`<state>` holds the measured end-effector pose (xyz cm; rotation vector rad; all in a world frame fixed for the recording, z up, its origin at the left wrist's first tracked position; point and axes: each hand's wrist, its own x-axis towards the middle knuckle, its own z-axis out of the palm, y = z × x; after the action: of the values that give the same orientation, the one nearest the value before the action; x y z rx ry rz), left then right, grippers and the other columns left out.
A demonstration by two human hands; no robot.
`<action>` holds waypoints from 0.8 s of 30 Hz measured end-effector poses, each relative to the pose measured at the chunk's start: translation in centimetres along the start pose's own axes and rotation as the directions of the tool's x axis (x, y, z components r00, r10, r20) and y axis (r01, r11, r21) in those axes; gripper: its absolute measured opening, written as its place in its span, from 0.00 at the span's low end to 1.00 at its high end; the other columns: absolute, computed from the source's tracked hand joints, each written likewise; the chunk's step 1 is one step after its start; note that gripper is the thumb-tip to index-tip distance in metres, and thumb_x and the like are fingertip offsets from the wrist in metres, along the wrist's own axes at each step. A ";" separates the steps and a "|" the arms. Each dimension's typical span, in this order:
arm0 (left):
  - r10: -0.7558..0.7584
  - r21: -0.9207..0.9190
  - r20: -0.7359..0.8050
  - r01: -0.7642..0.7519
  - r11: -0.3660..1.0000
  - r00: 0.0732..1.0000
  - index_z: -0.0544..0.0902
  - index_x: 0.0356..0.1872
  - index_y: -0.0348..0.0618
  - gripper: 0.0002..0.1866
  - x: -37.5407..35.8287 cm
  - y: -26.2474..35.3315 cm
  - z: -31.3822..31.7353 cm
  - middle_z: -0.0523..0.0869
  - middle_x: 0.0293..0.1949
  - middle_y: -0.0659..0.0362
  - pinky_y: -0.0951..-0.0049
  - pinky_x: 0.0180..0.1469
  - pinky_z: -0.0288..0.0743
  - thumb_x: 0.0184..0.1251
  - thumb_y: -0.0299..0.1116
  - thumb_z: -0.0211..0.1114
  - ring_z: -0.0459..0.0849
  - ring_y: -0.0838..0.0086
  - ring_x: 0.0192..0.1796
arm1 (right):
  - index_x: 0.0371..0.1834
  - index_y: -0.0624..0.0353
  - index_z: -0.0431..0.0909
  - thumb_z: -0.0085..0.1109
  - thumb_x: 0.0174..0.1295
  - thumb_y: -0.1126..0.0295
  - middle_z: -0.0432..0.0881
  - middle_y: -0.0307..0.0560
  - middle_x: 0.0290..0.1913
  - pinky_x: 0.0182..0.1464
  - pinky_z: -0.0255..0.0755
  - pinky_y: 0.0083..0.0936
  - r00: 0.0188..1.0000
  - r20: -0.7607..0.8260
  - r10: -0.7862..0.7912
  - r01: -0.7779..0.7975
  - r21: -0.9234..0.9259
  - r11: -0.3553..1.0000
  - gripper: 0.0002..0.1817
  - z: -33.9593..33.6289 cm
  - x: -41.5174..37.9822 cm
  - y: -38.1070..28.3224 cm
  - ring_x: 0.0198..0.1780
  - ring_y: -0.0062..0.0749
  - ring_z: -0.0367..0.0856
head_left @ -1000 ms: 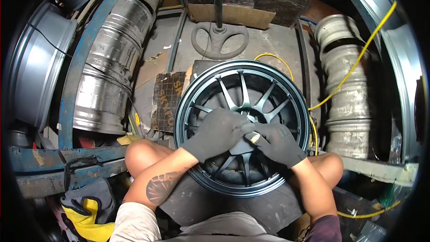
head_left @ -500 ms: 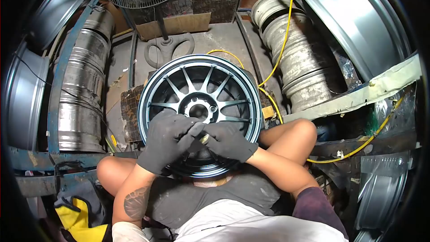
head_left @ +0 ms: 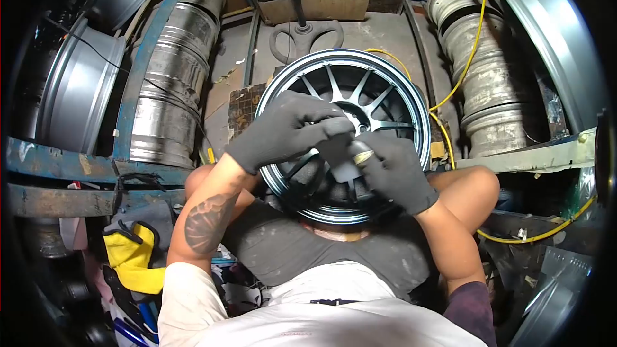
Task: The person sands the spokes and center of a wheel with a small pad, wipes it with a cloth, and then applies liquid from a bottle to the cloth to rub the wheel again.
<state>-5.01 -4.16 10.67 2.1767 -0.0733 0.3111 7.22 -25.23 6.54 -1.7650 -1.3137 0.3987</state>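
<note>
My left hand (head_left: 292,130), in a dark grey glove, pinches a small dark flat piece (head_left: 335,149) that looks like a sheet of sandpaper. Its lower part shows lighter grey. My right hand (head_left: 397,168), gloved alike, is curled close beside that piece. A pale yellow band (head_left: 363,157) shows at its fingertips; I cannot tell what it belongs to. Below both hands, a dark metallic multi-spoke wheel rim (head_left: 422,112) lies face up in front of my lap. The hands cover part of its hub and spokes.
Worn silver rims (head_left: 168,71) are stacked on the left, with another stack (head_left: 491,83) on the right. Blue metal rails (head_left: 96,162) run along the left. A yellow hose (head_left: 472,58) hangs at the right. A fan base (head_left: 305,38) stands ahead; a yellow-grey cloth (head_left: 132,250) lies lower left.
The view has shifted, so the rim sits further right and higher. My hands have moved apart from their close grip, and the flat piece now shows between them.
</note>
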 end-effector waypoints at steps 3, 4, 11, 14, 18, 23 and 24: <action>0.141 0.244 0.114 -0.165 0.956 0.983 0.93 0.44 0.43 0.12 1.0 -2.0 1.1 0.93 0.39 0.53 0.65 0.40 0.80 0.74 0.41 0.70 0.89 0.58 0.36 | 0.43 0.54 0.86 0.59 0.74 0.60 0.84 0.55 0.28 0.34 0.76 0.44 0.999 -0.047 -0.006 0.001 -0.091 0.996 0.11 1.5 -1.0 3.5 0.30 0.54 0.85; 0.071 0.262 0.156 -0.111 0.959 0.985 0.93 0.43 0.43 0.12 1.0 -2.6 1.2 0.93 0.39 0.52 0.64 0.40 0.81 0.73 0.41 0.70 0.89 0.55 0.37 | 0.43 0.54 0.86 0.60 0.74 0.60 0.84 0.54 0.28 0.34 0.76 0.44 1.000 -0.025 -0.016 0.013 -0.117 0.993 0.11 1.7 -0.5 3.6 0.29 0.54 0.85; -0.299 -0.260 0.005 0.290 0.921 0.954 0.92 0.45 0.39 0.16 -0.9 -8.7 2.1 0.92 0.36 0.51 0.69 0.46 0.81 0.77 0.43 0.65 0.92 0.68 0.39 | 0.45 0.53 0.87 0.61 0.71 0.60 0.86 0.58 0.33 0.39 0.77 0.48 0.980 0.184 0.076 -0.049 -0.144 0.988 0.11 1.7 3.7 3.9 0.36 0.57 0.86; -0.490 -0.358 -0.079 0.434 0.826 0.868 0.91 0.44 0.36 0.17 -2.7 -9.9 4.1 0.90 0.32 0.53 0.71 0.45 0.80 0.78 0.42 0.64 0.88 0.75 0.37 | 0.48 0.51 0.87 0.59 0.73 0.54 0.87 0.58 0.35 0.43 0.77 0.50 0.933 0.327 0.148 -0.079 -0.214 0.974 0.15 2.9 5.3 5.8 0.39 0.58 0.87; -0.356 -0.169 -0.208 0.325 0.930 0.911 0.90 0.42 0.39 0.09 -3.7 -10.8 5.6 0.91 0.34 0.55 0.68 0.40 0.80 0.74 0.33 0.64 0.88 0.65 0.33 | 0.43 0.52 0.86 0.58 0.75 0.48 0.87 0.57 0.35 0.42 0.79 0.52 0.899 0.423 0.116 -0.038 -0.188 0.981 0.19 3.6 6.9 6.6 0.36 0.60 0.87; -0.290 -0.093 -0.310 0.275 0.957 0.906 0.90 0.41 0.40 0.06 -2.4 -10.2 6.4 0.92 0.36 0.53 0.67 0.40 0.82 0.70 0.28 0.66 0.91 0.63 0.36 | 0.46 0.46 0.85 0.61 0.72 0.57 0.86 0.50 0.35 0.35 0.80 0.43 0.962 0.260 0.081 -0.053 -0.112 0.992 0.09 4.9 6.3 6.9 0.33 0.52 0.87; -0.322 -0.137 -0.318 0.293 0.946 0.892 0.90 0.41 0.40 0.06 -2.6 -10.3 6.7 0.92 0.36 0.53 0.68 0.40 0.82 0.69 0.27 0.67 0.91 0.64 0.36 | 0.47 0.46 0.84 0.62 0.70 0.59 0.85 0.48 0.35 0.35 0.80 0.42 0.975 0.222 0.017 0.010 -0.118 0.993 0.08 5.3 5.9 7.0 0.33 0.50 0.87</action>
<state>-4.47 -3.68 -1.86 1.9811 0.4414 0.4829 10.16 -18.00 -0.59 -1.8625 -1.5186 0.5439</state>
